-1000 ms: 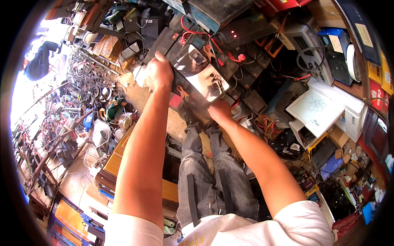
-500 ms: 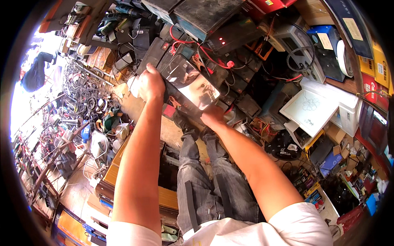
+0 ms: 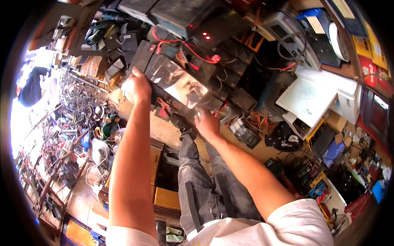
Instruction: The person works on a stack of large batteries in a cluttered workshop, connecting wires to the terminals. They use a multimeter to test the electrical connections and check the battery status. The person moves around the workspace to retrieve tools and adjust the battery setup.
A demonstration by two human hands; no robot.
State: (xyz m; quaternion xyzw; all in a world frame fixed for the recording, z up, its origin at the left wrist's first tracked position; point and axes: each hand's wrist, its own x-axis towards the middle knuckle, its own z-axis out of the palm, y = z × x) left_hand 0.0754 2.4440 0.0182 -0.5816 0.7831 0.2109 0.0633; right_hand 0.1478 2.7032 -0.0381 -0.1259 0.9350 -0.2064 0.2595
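A flat rectangular panel with a glossy, mirror-like face (image 3: 184,87) lies slantwise between my hands, blurred by motion. My left hand (image 3: 138,87) is closed at its left side, thumb uppermost; the fingers are partly hidden. At the panel's near right corner my right hand (image 3: 207,123) is curled closed around something I cannot make out. Below and beyond the panel are dark box-shaped batteries (image 3: 143,55). One orange-red clamp (image 3: 163,105) hangs at the panel's near edge, and another clamp (image 3: 180,60) lies beyond it with red cable.
A dark box with red lights (image 3: 221,35) stands at the back. On the right are a white tray-like casing (image 3: 305,98) and a grey instrument (image 3: 289,37). Tangled cables and parts (image 3: 88,108) fill the left. Wooden drawers (image 3: 166,199) stand beside my legs.
Both hands and the panel have shifted left in the view, as has much of the background. A grey-and-black device on the floor right of my right hand shows more fully now.
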